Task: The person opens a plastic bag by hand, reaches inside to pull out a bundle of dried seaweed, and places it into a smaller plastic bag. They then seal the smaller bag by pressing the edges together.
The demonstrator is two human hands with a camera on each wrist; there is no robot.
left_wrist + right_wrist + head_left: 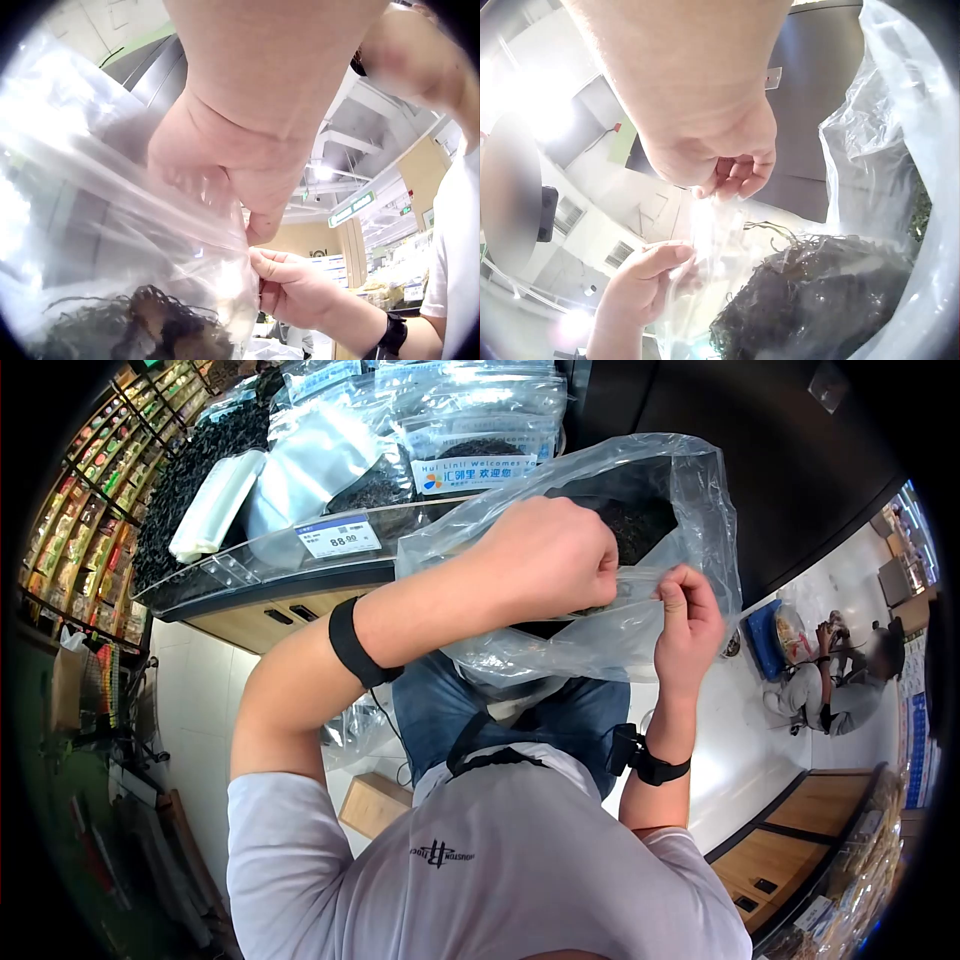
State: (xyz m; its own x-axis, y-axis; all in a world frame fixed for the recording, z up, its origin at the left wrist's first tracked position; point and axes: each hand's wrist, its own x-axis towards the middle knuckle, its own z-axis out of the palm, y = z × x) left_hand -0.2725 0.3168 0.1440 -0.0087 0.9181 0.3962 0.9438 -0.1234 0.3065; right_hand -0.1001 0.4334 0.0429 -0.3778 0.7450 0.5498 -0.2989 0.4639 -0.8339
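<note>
My left hand (550, 555) curls its fingers at the top edge of a clear plastic bag (635, 590). At the same edge, my right hand (690, 615) pinches the plastic between thumb and fingers. Dark, stringy dried food (810, 300) fills the lower part of this bag in the right wrist view. Around it stands a larger clear plastic bag (705, 490), its mouth wide open. Both hands are close together in the left wrist view, above the dark strands (142, 322).
A bin to the left holds filled zip bags (480, 440) and loose dark dried food (160, 530), behind a price tag (340, 537). A dark panel (760, 450) rises at the right. Another person (850, 680) is farther right. A wooden box (375, 803) lies on the floor.
</note>
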